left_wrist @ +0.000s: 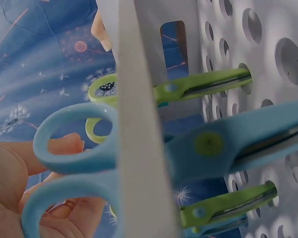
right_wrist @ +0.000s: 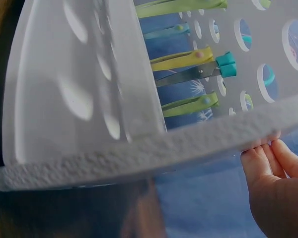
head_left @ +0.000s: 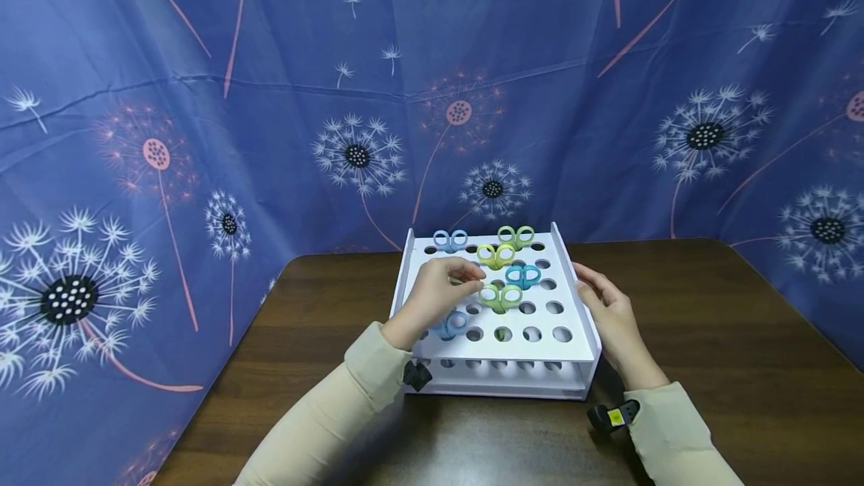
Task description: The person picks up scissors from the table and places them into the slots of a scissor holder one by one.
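In the head view a white two-tier rack with rows of round holes stands on the table, scissors upright in it, handles up. My left hand hovers over its left half, fingers loosely bent, nothing seen between them. Near its fingertips are light-green scissors, teal scissors and yellow scissors. Blue scissors stand below its wrist; in the left wrist view their handles partly cover the hand. My right hand rests its fingers against the rack's right side panel; the right wrist view shows the fingers fairly straight.
Light-blue scissors and green scissors stand in the rack's back row. Raised panels edge the rack on both sides. A brown wooden table lies beneath it, with a blue dandelion-print curtain behind.
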A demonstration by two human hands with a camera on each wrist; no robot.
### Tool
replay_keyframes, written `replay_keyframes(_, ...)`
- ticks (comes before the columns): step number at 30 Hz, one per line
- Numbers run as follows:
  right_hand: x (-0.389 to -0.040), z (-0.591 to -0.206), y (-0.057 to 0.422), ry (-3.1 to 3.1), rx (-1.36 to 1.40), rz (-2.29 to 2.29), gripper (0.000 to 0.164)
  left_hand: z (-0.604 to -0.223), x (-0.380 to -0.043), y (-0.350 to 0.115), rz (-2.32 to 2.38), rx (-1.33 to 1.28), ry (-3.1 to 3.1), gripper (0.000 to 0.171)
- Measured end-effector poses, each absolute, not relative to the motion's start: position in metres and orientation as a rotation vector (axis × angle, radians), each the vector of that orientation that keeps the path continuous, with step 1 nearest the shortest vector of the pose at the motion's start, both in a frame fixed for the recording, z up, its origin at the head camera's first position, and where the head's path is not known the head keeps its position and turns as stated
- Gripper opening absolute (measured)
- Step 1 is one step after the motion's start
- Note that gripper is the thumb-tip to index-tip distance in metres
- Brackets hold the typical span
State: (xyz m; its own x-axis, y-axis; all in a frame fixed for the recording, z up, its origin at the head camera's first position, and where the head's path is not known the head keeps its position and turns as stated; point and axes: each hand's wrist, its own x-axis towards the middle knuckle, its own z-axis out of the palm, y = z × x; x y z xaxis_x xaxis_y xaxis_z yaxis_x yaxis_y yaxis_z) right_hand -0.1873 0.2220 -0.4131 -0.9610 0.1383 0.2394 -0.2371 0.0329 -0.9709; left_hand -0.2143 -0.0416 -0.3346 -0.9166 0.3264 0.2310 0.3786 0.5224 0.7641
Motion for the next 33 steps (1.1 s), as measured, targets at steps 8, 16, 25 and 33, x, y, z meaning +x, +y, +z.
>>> replay_keyframes(8,-0.192,-0.417,0.228,-2.052,0.167,2.004,0.049,-0.342,-0.218,-0.056,-1.392,-0.591,-2.65,0.014)
replay_keyframes(16,-0.198,-0.412,0.238,-2.079,0.248,1.905,0.047,-0.343,-0.219,-0.074,-1.383,-0.549,-2.551,0.013)
replay_keyframes(25,-0.202,-0.41,0.244,-2.189,0.262,1.743,0.046,-0.349,-0.217,-0.095,-1.404,-0.451,-2.479,0.016)
replay_keyframes(33,-0.207,-0.408,0.26,-2.286,0.314,1.49,0.039,-0.357,-0.216,-0.105,-1.483,-0.404,-2.351,0.022)
